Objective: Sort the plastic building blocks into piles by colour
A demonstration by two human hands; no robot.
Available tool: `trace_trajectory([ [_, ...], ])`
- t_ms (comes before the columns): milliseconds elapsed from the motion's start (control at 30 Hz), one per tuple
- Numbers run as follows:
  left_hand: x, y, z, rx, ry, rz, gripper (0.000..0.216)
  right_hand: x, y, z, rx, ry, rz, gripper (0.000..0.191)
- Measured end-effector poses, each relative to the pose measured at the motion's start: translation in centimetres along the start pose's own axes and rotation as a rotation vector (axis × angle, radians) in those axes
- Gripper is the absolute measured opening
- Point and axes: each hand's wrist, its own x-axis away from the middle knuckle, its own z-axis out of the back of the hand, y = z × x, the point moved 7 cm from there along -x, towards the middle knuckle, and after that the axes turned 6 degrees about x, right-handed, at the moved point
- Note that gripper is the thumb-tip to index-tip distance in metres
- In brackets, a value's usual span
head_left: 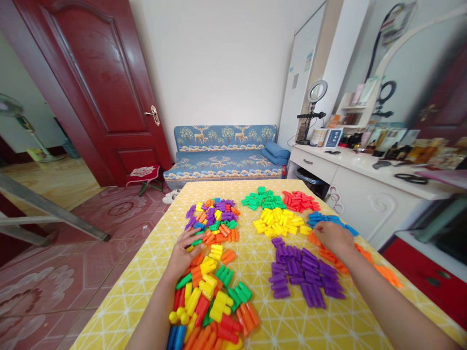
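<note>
My left hand (185,250) lies over the left edge of a mixed pile of plastic building blocks (221,306), fingers spread and touching green and orange pieces. Bullet-shaped blocks in yellow, red, green, orange, purple and blue are jumbled there. My right hand (333,238) is over the right side, between the blue blocks (326,218) and the orange blocks (387,275). Its fingers are curled together, and what they hold, if anything, is hidden. Close by lie heaps of yellow blocks (279,222) and purple blocks (302,270).
Green blocks (264,199) and red blocks (299,201) lie at the far side of the yellow patterned tablecloth (127,296). Beyond the table stands a blue sofa (222,163). A white dresser (350,180) is at the right, and a red stool (144,174) by the door.
</note>
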Motion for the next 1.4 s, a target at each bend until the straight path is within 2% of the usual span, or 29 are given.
trace_trajectory([
  [133, 0.0, 0.1, 0.1, 0.002, 0.001, 0.009, 0.028, 0.2, 0.3, -0.7, 0.056, -0.025, 0.019, 0.029],
  [233, 0.0, 0.1, 0.1, -0.008, -0.001, 0.018, 0.028, 0.3, 0.2, -0.4, 0.108, 0.029, 0.04, 0.028],
  [333, 0.0, 0.2, 0.1, -0.013, 0.01, 0.013, 0.027, 0.8, -1.4, 0.3, 0.099, 0.129, 0.084, 0.027],
  [400, 0.0, 0.3, 0.1, -0.01, 0.015, 0.005, 0.027, 1.8, -4.0, 0.8, -0.004, 0.202, 0.164, 0.024],
  [467, 0.1, 0.3, 0.1, -0.008, 0.018, 0.002, 0.027, 3.6, -7.8, 0.9, -0.18, 0.224, 0.307, 0.021],
  [567, 0.1, 0.2, 0.1, -0.008, 0.019, 0.01, 0.027, 7.3, -14.7, 0.2, -0.464, 0.115, 0.553, 0.022],
  [667, 0.1, 0.1, 0.1, -0.008, 0.014, 0.016, 0.027, 11.0, -20.6, -0.5, -0.62, 0.03, 0.732, 0.031],
  [733, 0.1, 0.1, 0.1, -0.01, 0.008, 0.016, 0.027, 12.7, -23.3, -0.8, -0.66, 0.037, 0.798, 0.04],
  [833, 0.1, 0.0, 0.1, -0.006, 0.006, 0.016, 0.027, 13.6, -25.3, -1.6, -0.649, 0.045, 0.795, 0.049],
  [967, 0.1, 0.0, 0.1, -0.001, 0.009, 0.008, 0.027, 13.3, -25.6, -2.7, -0.602, 0.034, 0.718, 0.05],
  [1200, 0.2, 0.1, 0.1, -0.021, 0.006, 0.021, 0.028, 12.9, -24.1, -2.4, -0.554, 0.019, 0.588, 0.028],
  [1300, 0.2, 0.0, 0.1, -0.016, 0.007, 0.016, 0.028, 10.6, -22.3, -2.3, -0.622, 0.016, 0.522, 0.026],
  [1400, 0.1, 0.1, 0.1, -0.009, 0.008, 0.012, 0.027, 6.5, -18.8, -1.7, -0.76, 0.116, 0.398, 0.023],
])
